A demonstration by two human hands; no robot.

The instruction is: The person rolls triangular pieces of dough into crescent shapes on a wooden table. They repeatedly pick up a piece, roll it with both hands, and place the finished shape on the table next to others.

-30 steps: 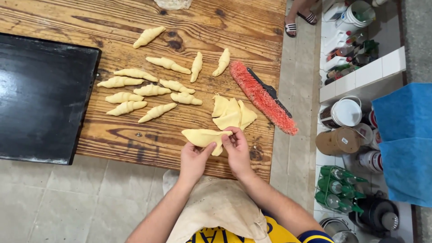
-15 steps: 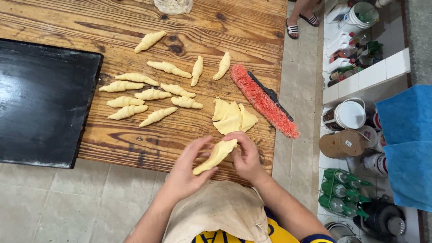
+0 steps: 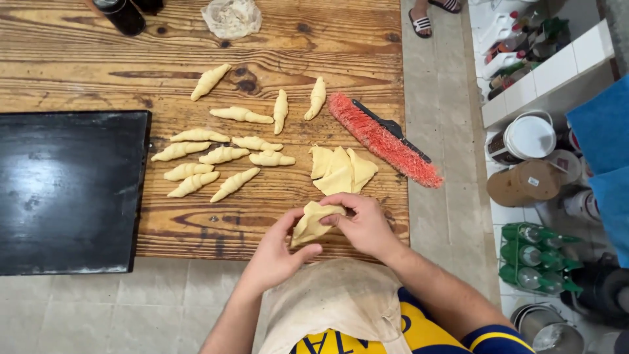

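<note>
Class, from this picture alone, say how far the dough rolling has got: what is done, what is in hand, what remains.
Done: about a dozen rolled dough pieces lie on the wooden table. In hand: the left hand and right hand hold one dough piece near the table edge, only partly rolled. Left: a small stack of flat dough triangles is unrolled, and the dark tray holds nothing.

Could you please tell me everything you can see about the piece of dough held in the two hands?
The dough piece is pale yellow, soft-looking and partly rolled, its folded top wider than its lower end. It sits tilted at the near edge of the wooden table. The left hand pinches its lower end; the right hand presses its top.
</note>
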